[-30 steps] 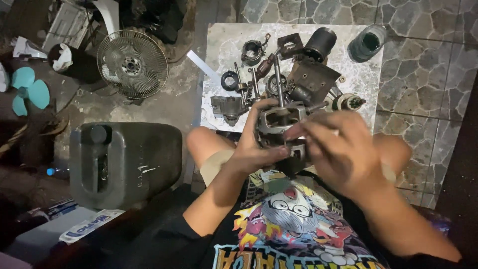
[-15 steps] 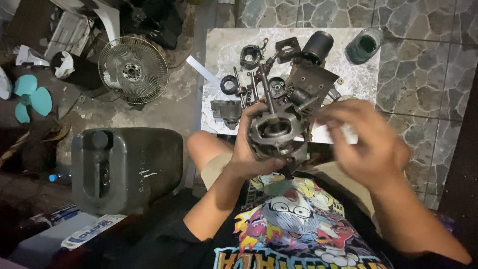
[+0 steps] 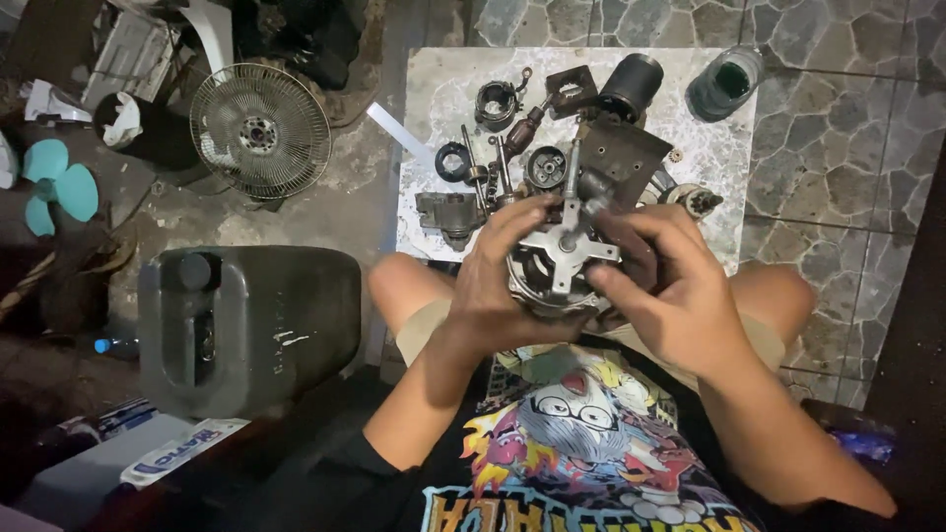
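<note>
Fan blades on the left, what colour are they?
Teal; the fan blades show in the head view.

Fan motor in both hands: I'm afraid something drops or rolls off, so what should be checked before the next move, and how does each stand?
1. Left hand grips the fan motor: ok.
2. Right hand on its other side: ok.
3. Shaft uncovered on top: ok.
4. Loose parts lie on the marble slab: ok.
5. Screws tight: cannot tell.
</note>
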